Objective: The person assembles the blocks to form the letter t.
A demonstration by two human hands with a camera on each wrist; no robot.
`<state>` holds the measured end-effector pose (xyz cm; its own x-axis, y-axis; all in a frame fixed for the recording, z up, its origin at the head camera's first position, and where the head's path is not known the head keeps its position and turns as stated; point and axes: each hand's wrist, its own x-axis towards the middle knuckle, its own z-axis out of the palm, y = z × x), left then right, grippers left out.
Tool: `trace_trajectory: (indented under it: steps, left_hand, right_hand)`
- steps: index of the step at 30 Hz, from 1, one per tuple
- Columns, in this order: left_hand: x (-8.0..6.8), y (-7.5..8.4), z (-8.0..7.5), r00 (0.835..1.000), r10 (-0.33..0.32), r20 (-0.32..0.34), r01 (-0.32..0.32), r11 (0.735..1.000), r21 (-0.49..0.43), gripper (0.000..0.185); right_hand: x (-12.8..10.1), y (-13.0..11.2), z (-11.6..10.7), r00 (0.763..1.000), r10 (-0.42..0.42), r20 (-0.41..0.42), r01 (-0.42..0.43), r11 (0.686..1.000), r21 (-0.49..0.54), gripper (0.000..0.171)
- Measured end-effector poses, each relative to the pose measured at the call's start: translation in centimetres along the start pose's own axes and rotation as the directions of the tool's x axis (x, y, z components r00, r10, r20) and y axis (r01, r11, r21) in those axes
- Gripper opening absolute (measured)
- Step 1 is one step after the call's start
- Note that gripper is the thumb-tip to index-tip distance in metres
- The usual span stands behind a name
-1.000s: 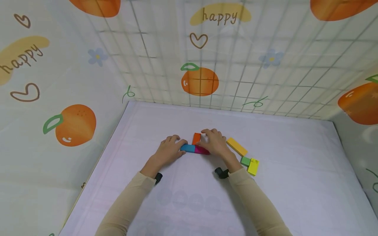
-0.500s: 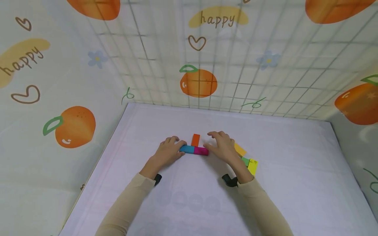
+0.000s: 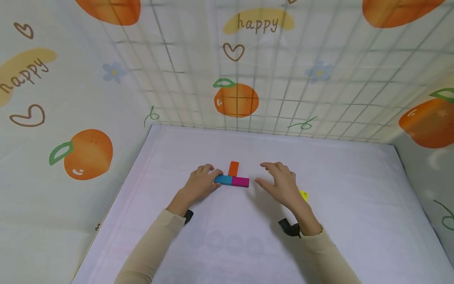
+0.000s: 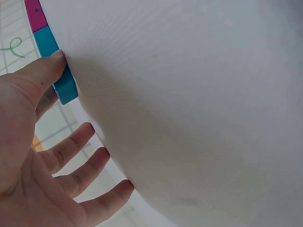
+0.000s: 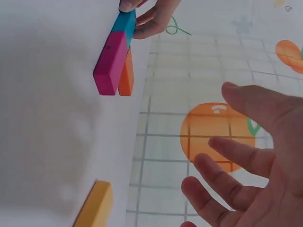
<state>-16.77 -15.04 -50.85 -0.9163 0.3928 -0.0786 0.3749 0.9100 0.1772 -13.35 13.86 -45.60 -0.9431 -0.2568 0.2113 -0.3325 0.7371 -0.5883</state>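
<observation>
A blue block (image 3: 224,180) and a magenta block (image 3: 240,182) lie end to end on the white table (image 3: 227,244), with an orange block (image 3: 233,169) standing off behind their joint. My left hand (image 3: 202,182) rests at the blue block's (image 4: 56,71) left end, thumb (image 4: 45,71) against it, fingers spread. My right hand (image 3: 280,185) hovers just right of the magenta block (image 5: 110,64), fingers straight and holding nothing. It hides most of the blocks behind it; a yellow block's (image 3: 304,195) corner shows. The right wrist view shows an amber block (image 5: 94,205) nearby.
Patterned walls with oranges and a wire grid (image 3: 248,79) close in the table at the back and both sides. White table surface stretches in front of the blocks toward me.
My right hand has let go of the blocks and drawn back to the right and toward me, fingers spreading. It now covers the amber and green blocks. The left hand stayed.
</observation>
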Motion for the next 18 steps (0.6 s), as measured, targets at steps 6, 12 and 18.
trace_trajectory:
  steps: [6, 12, 18]
  left_hand:
    - [0.0, 0.0, -0.1, 1.000, -0.002, 0.016, 0.002, 1.000, -0.004, 0.045]
    - [0.0, 0.0, 0.0, 1.000, -0.010, 0.029, 0.010, 1.000, 0.005, 0.045]
    - [0.1, 0.0, 0.0, 0.999, -0.011, 0.031, 0.011, 1.000, 0.004, 0.046]
  right_hand:
    - [-1.3, 0.6, -0.9, 0.999, -0.031, -0.025, 0.031, 1.000, -0.004, 0.051]
    - [-2.8, 1.7, -1.9, 0.998, -0.044, -0.049, 0.044, 0.999, -0.002, 0.052]
    - [-4.1, 3.1, -2.7, 0.997, -0.045, -0.068, 0.045, 0.999, 0.001, 0.052]
